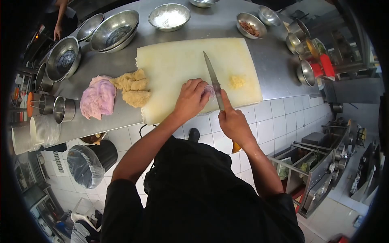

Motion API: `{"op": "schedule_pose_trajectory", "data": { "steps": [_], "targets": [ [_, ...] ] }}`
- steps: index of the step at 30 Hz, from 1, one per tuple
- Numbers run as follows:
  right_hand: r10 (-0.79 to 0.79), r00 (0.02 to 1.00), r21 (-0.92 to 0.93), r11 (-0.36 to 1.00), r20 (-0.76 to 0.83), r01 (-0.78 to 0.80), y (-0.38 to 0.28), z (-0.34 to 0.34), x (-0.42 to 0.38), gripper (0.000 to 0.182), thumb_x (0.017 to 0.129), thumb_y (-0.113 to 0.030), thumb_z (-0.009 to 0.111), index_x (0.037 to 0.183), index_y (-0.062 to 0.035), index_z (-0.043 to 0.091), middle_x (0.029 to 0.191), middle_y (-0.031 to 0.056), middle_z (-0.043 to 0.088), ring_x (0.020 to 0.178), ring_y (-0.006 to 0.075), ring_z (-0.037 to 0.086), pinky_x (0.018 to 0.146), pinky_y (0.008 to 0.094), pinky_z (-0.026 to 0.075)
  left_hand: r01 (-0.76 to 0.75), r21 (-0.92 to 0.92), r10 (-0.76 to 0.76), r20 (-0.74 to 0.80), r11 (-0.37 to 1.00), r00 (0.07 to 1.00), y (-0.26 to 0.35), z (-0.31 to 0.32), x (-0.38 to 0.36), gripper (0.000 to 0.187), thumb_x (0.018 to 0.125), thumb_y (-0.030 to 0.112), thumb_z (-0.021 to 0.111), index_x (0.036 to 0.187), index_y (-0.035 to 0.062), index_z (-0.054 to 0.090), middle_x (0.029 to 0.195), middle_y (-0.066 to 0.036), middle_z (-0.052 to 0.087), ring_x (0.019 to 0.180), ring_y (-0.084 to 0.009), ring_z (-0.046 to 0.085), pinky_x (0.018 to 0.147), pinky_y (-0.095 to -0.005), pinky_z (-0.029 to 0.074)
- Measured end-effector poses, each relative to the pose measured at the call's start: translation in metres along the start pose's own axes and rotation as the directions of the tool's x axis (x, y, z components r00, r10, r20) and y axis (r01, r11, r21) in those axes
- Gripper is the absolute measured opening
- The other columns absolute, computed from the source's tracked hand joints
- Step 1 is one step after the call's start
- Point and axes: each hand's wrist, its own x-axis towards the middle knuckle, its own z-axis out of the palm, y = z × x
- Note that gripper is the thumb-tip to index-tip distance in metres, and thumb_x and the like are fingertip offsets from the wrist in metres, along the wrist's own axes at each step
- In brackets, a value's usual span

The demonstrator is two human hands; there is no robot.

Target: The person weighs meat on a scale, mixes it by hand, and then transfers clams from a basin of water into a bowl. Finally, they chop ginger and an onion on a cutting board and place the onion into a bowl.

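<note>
My right hand [234, 123] is closed around a kitchen knife [211, 72]. Its long blade points away from me over the white cutting board [174, 56], and a yellow handle end shows below my fist. Curled fingers of my left hand [192, 97] hold down a small sliced red onion [209, 90], close against the left side of the blade. My fingers partly hide the onion. To the right of the knife lies a small heap of finely chopped pale yellow food [237, 82].
Left of the board sit a pink cloth [98, 97] and a tan cloth [135, 87]. Metal bowls line the back, one with white powder [169, 18], one with brown pieces [249, 28]. A lined bin [85, 166] stands at lower left; another person's arm [60, 18] shows at upper left.
</note>
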Motion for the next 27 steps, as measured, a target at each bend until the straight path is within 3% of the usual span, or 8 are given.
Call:
{"op": "schedule_pose_trajectory", "data": {
  "steps": [1, 4, 7, 13, 16, 17, 20, 27],
  "targets": [
    [0.005, 1.000, -0.007, 1.000, 0.001, -0.005, -0.002, 0.003, 0.000, 0.071, 0.091, -0.010, 0.050, 0.155, -0.0105, 0.019, 0.076, 0.0293, 0.064, 0.075, 0.0478, 0.063, 0.076, 0.0539, 0.049, 0.012, 0.032, -0.010, -0.059, 0.999, 0.998, 0.002, 0.007, 0.002, 0.026, 0.078, 0.009, 0.070, 0.101, 0.0024, 0.061, 0.105, -0.011, 0.058, 0.100, -0.0303, 0.055, 0.087, -0.0410, 0.044],
    [0.013, 1.000, -0.019, 1.000, -0.002, -0.013, -0.006, 0.019, 0.001, 0.071, 0.090, -0.009, 0.050, 0.154, -0.0054, 0.018, 0.076, 0.0296, 0.064, 0.074, 0.0476, 0.063, 0.074, 0.0549, 0.050, 0.085, 0.282, -0.119, 0.107, 0.956, 0.987, 0.004, 0.018, 0.006, 0.026, 0.078, 0.011, 0.065, 0.102, 0.0027, 0.062, 0.101, -0.010, 0.056, 0.100, -0.0279, 0.053, 0.085, -0.0398, 0.043],
    [0.020, 0.999, -0.019, 1.000, -0.035, -0.021, -0.001, 0.038, 0.005, 0.073, 0.090, -0.007, 0.050, 0.154, -0.0072, 0.016, 0.074, 0.0288, 0.064, 0.071, 0.0473, 0.063, 0.073, 0.0554, 0.050, 0.011, 0.327, -0.040, 0.082, 0.945, 0.996, 0.002, 0.021, 0.006, 0.025, 0.076, 0.012, 0.065, 0.100, 0.0032, 0.062, 0.097, -0.009, 0.054, 0.098, -0.0276, 0.051, 0.085, -0.0391, 0.042],
    [0.010, 1.000, 0.080, 0.997, 0.017, -0.011, -0.007, 0.006, 0.031, 0.075, 0.088, -0.004, 0.048, 0.155, -0.0072, 0.015, 0.079, 0.0311, 0.065, 0.076, 0.0495, 0.063, 0.075, 0.0552, 0.050, 0.066, 0.233, -0.079, 0.050, 0.970, 0.996, 0.003, 0.021, 0.005, 0.020, 0.077, 0.010, 0.064, 0.094, 0.0019, 0.062, 0.097, -0.011, 0.054, 0.097, -0.0277, 0.052, 0.085, -0.0385, 0.043],
    [0.010, 1.000, -0.007, 1.000, 0.001, -0.010, -0.014, 0.017, 0.020, 0.070, 0.089, -0.008, 0.048, 0.152, -0.0013, 0.019, 0.079, 0.0294, 0.066, 0.071, 0.0481, 0.064, 0.071, 0.0532, 0.051, 0.074, 0.237, -0.075, -0.004, 0.969, 0.997, 0.001, 0.023, 0.005, 0.013, 0.080, 0.006, 0.062, 0.092, 0.0025, 0.061, 0.095, -0.011, 0.053, 0.093, -0.0291, 0.052, 0.082, -0.0401, 0.043],
    [-0.193, 0.948, -0.032, 0.981, -0.252, 0.191, 0.011, 0.052, 0.025, 0.070, 0.090, -0.010, 0.049, 0.152, -0.0023, 0.020, 0.079, 0.0300, 0.065, 0.072, 0.0485, 0.064, 0.071, 0.0543, 0.051, 0.065, 0.242, -0.071, 0.016, 0.968, 0.997, 0.001, 0.022, 0.008, 0.015, 0.078, 0.007, 0.063, 0.092, 0.0019, 0.061, 0.096, -0.011, 0.054, 0.094, -0.0289, 0.052, 0.083, -0.0397, 0.044],
    [-0.013, 0.997, 0.076, 0.997, -0.073, 0.018, -0.001, 0.034, 0.050, 0.070, 0.090, -0.011, 0.049, 0.153, -0.0043, 0.020, 0.079, 0.0290, 0.066, 0.072, 0.0490, 0.063, 0.073, 0.0553, 0.051, 0.066, 0.242, -0.084, 0.066, 0.968, 0.994, 0.004, 0.018, 0.004, 0.019, 0.075, 0.009, 0.064, 0.092, 0.0009, 0.062, 0.096, -0.012, 0.054, 0.095, -0.0287, 0.052, 0.084, -0.0390, 0.044],
    [-0.028, 0.997, 0.035, 0.999, -0.066, 0.030, -0.014, 0.037, 0.034, 0.073, 0.089, -0.010, 0.049, 0.153, -0.0020, 0.016, 0.078, 0.0318, 0.064, 0.072, 0.0499, 0.063, 0.071, 0.0563, 0.050, 0.084, 0.216, -0.088, 0.008, 0.973, 0.996, 0.000, 0.020, 0.006, 0.015, 0.075, 0.007, 0.064, 0.089, 0.0020, 0.060, 0.096, -0.012, 0.054, 0.095, -0.0295, 0.052, 0.084, -0.0392, 0.044]
  ]
}}
